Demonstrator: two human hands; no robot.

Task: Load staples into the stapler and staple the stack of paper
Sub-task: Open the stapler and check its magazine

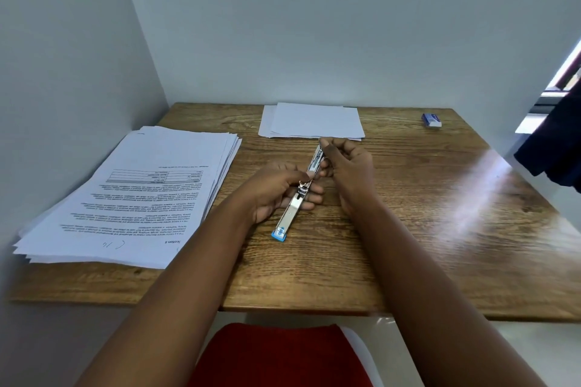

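Head view, looking down at a wooden table [408, 229] pushed into a pale corner of wall.

At the centre, a person's two bare forearms reach in from the bottom edge. One stapler [298, 195] is swung fully open into a long, straight line, angled from near left to far right. Its blue plastic end [279, 235] sits near the tabletop, closest to the viewer. The left hand [276, 190] cradles the chrome middle of the stapler from the left, fingers curled beneath and thumb on top. This likely steadies the hinge so the staple channel faces up. The right hand [345, 160] pinches the far end of the stapler between thumb and curled fingers, probably working at the magazine to feed it. No staple strip can be made out in the fingers; it is too small to tell.

One small blue and white box [431, 120], probably the staples, lies well apart near the far right corner.

There are two piles of paper. A thick printed stack [141, 195], slightly fanned, lies at the left, its text upside down to the viewer. A thinner pile of blank white sheets [311, 121] lies at the far edge, just beyond the right hand.

Dark fabric [556, 141] hangs at the right edge. A red cloth [270, 355] shows below the table's near edge.
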